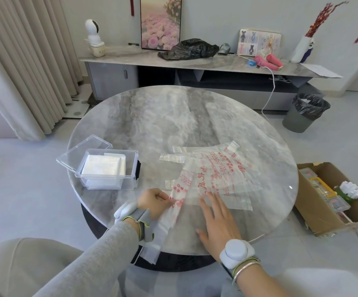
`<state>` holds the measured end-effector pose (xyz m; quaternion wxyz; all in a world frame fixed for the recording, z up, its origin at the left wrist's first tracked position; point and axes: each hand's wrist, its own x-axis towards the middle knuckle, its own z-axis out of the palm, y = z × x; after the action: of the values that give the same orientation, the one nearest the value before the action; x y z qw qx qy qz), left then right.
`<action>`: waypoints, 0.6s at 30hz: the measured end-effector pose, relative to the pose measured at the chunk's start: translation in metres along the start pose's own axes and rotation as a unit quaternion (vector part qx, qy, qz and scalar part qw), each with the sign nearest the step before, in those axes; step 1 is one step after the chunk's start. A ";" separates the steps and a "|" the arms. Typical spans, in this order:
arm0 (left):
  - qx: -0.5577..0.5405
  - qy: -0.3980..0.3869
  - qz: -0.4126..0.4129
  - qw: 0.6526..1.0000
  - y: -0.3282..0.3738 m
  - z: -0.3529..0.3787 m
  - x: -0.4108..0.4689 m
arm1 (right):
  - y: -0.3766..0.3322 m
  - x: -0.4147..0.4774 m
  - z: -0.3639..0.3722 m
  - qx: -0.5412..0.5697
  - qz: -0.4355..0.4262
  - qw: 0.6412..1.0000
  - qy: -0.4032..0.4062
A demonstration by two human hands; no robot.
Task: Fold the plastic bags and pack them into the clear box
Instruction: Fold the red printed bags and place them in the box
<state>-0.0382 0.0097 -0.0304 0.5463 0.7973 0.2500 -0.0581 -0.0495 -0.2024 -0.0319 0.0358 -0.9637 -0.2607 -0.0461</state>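
Several clear plastic bags with red print point(214, 170) lie fanned out on the round marble table point(152, 116). One bag point(169, 213) stretches from the pile over the table's near edge. My left hand point(154, 201) pinches that bag near its red print. My right hand point(216, 219) lies flat, fingers spread, on the bag's near part beside the pile. The clear box point(107, 168) stands open at the table's left, holding a stack of folded white bags point(104, 166); its lid point(83, 152) leans against its left side.
A cardboard box point(324, 211) of small items sits on the floor to the right of the table. A grey bin point(304, 114) stands beyond it. A low cabinet point(195, 67) with a black bag and toys runs along the back wall. Curtains hang at left.
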 end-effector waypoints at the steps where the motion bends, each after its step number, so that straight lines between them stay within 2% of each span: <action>1: -0.050 -0.007 -0.022 0.998 -0.001 0.000 0.000 | -0.004 0.000 0.000 0.017 -0.023 1.000 0.006; 4: -0.174 -0.033 -0.075 0.981 -0.001 0.002 -0.002 | -0.017 0.001 0.000 0.065 -0.073 0.995 0.017; 7: -0.231 -0.052 -0.096 0.967 0.003 0.006 -0.004 | -0.026 0.004 0.001 0.111 -0.113 0.986 0.053; 14: -0.249 -0.047 -0.105 0.962 0.002 0.008 -0.003 | -0.036 0.008 0.001 0.150 -0.154 0.968 0.127; 18: -0.246 -0.032 -0.106 0.963 0.002 0.007 -0.003 | -0.034 0.006 0.001 0.153 -0.191 0.959 0.142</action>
<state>-0.0384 0.0019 -0.0311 0.7243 0.6049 0.3217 -0.0777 -0.0607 -0.1701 -0.0311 0.2097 -0.8627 -0.4358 -0.1478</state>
